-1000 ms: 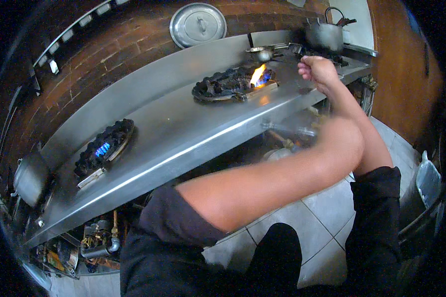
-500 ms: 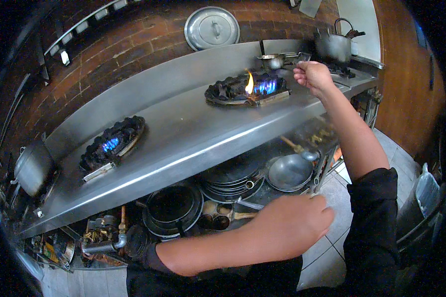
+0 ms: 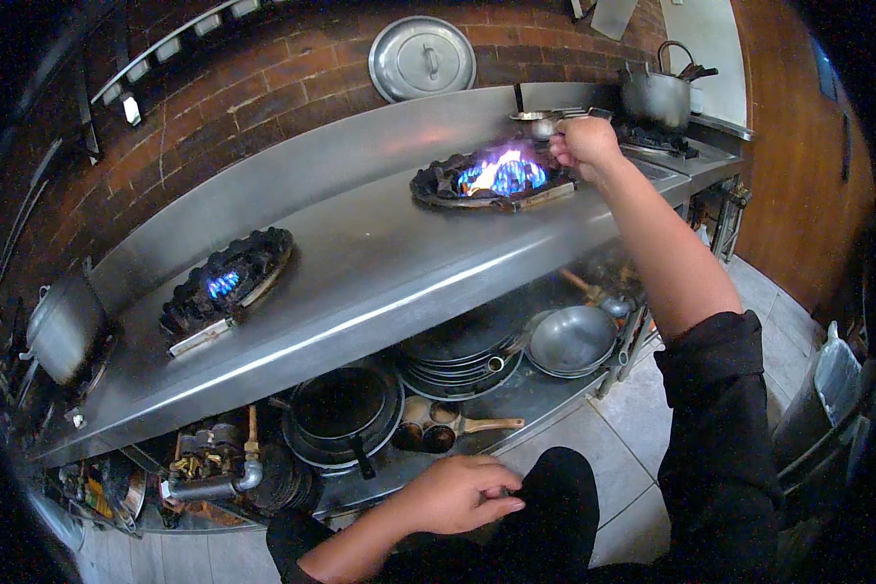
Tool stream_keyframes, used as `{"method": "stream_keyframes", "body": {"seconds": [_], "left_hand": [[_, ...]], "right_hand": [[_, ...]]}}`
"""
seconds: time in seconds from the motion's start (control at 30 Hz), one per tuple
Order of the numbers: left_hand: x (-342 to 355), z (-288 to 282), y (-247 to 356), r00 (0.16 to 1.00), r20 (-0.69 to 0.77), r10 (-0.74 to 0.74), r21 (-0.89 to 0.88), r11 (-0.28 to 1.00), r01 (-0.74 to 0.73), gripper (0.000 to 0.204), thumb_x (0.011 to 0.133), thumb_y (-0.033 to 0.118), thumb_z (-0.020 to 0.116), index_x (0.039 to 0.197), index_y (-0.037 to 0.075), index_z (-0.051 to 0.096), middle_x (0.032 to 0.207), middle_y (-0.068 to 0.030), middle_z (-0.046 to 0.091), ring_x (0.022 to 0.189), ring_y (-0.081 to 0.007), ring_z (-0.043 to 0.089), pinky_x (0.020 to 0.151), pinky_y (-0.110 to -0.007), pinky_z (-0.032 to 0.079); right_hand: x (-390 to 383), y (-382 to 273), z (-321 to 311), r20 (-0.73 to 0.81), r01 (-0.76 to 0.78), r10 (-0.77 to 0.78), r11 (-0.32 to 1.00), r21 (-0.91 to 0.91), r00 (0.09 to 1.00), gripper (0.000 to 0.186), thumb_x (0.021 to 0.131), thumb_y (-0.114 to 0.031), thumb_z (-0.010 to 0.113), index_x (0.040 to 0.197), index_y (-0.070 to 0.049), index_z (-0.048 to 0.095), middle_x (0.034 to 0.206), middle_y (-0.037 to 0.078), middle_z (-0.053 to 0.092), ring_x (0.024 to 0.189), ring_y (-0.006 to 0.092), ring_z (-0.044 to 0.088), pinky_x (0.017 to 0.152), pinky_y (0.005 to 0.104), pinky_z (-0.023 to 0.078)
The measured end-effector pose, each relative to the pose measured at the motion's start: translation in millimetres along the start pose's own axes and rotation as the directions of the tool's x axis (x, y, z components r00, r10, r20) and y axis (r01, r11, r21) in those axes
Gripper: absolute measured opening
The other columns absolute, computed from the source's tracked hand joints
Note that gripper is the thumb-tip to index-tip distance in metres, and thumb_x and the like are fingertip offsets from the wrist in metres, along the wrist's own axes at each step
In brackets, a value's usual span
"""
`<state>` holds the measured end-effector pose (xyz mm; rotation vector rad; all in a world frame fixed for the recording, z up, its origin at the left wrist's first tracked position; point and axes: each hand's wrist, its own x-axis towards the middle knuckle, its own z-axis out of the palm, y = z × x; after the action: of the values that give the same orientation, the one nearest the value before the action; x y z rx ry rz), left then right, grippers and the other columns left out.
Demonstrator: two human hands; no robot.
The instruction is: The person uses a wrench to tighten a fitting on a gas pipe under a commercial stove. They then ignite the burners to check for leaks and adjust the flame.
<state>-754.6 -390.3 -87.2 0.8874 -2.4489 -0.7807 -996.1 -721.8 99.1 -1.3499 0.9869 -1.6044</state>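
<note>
The fire in the right burner [image 3: 428,185] has just grown: half a second ago it was one tall yellow flame with some blue beside it, and now a wide blue fire with a bright white and orange middle fills it. So I think this burner is now well lit. It sits on the steel worktop [image 3: 346,258], toward the right end, and the right hand [image 3: 586,148] is up by its right side. Those fingers are curled in, but I can't tell if they hold anything. That hand is nearer the fire than it was.

The left hand [image 3: 457,496] has dropped lower and gone left, and is out past the front edge, above the person's legs. Its fingers are bent, and I can't tell if something small is inside. The left burner [image 3: 268,251], toward the left end, has the same small blue flame
</note>
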Motion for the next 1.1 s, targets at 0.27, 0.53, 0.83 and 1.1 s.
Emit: {"method": "stream_keyframes", "body": {"seconds": [0.27, 0.53, 0.83, 1.1], "left_hand": [[-64.7, 10.6, -38.4, 0.936, -0.047, -0.348, -0.066, 0.936, 0.345, 0.027, 0.081, 0.03, 0.068, 0.092, 0.006, 0.065, 0.076, -0.0075, 0.062, 0.066, -0.0186, 0.06, 0.061, -0.03, 0.047], [-110.4, 26.9, -61.8, 0.848, -0.067, -0.525, -0.348, 0.809, 0.474, 0.026, 0.083, 0.026, 0.068, 0.096, 0.004, 0.065, 0.076, -0.0042, 0.064, 0.069, -0.0108, 0.057, 0.064, -0.026, 0.047], [-112.4, 30.7, -72.7, 0.835, 0.009, -0.55, -0.319, 0.79, 0.524, 0.023, 0.085, 0.016, 0.066, 0.101, 0.001, 0.062, 0.091, -0.0063, 0.067, 0.081, -0.0101, 0.061, 0.074, -0.026, 0.05], [-120.9, 33.7, -73.5, 0.845, -0.023, -0.534, -0.325, 0.803, 0.499, 0.027, 0.084, 0.025, 0.066, 0.097, 0.001, 0.063, 0.079, -0.0043, 0.064, 0.072, -0.0087, 0.057, 0.067, -0.025, 0.047]], "right_hand": [[-10.2, -17.6, -0.6, -0.145, 0.12, -0.095, 0.977, 0.174, 0.985, 0.015, 0.089, -0.011, 0.05, 0.096, 0.001, 0.055, 0.081, 0.009, 0.06, 0.063, 0.0148, 0.058, 0.051, 0.026, 0.047], [-25.4, -34.3, 2.4, -0.067, 0.15, -0.137, 0.953, 0.262, 0.988, 0.021, 0.089, -0.013, 0.047, 0.101, 0.003, 0.053, 0.088, 0.012, 0.06, 0.069, 0.0168, 0.058, 0.055, 0.0263, 0.048], [-38.6, -30.9, 51.2, 0.048, 0.081, -0.093, 0.975, 0.205, 0.995, 0.017, 0.084, -0.01, 0.049, 0.093, 0.004, 0.055, 0.081, 0.013, 0.06, 0.061, 0.0185, 0.059, 0.048, 0.029, 0.049], [-40.8, -10.4, 63.2, 0.074, 0.022, -0.026, 0.999, 0.045, 0.997, 0.015, 0.085, -0.009, 0.05, 0.093, 0.002, 0.056, 0.079, 0.01, 0.06, 0.06, 0.0165, 0.058, 0.05, 0.0285, 0.048]]}}
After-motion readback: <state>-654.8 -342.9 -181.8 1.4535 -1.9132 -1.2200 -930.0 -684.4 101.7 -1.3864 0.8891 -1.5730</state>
